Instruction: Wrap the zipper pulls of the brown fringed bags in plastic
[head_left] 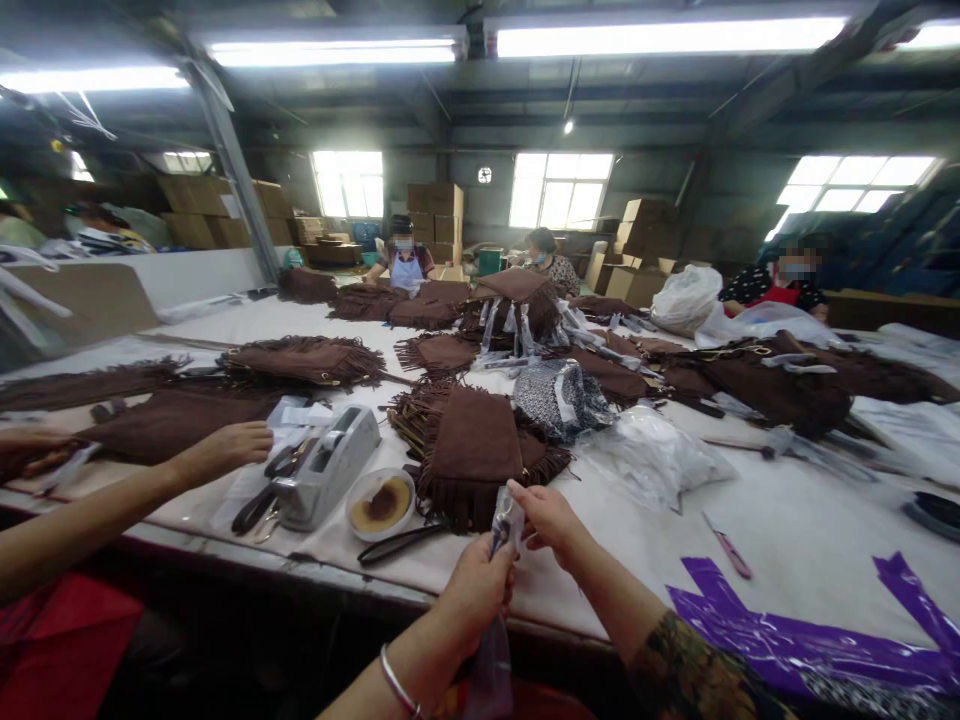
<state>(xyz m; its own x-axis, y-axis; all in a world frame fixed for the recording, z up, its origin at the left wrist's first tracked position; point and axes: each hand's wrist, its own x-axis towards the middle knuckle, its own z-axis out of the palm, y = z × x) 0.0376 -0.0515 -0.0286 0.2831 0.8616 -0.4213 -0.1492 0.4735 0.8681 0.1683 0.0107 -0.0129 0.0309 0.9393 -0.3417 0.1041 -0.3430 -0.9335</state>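
My left hand (pixel 474 585) and my right hand (pixel 550 517) both pinch a small clear plastic bag (pixel 504 520) with something metallic inside, held up at the table's near edge. The bag's lower end hangs down below my left hand. Just beyond my hands lies a stack of brown suede fringed bags (pixel 472 452). A silver bangle sits on my left wrist.
A co-worker's arm (pixel 150 480) reaches in from the left beside a grey tape dispenser (pixel 326 470), a round dish (pixel 381 503) and black scissors (pixel 397 543). Pink snips (pixel 727 548), purple tape (pixel 795 640) and clear bags (pixel 652 450) lie right. Other people sit at the far side.
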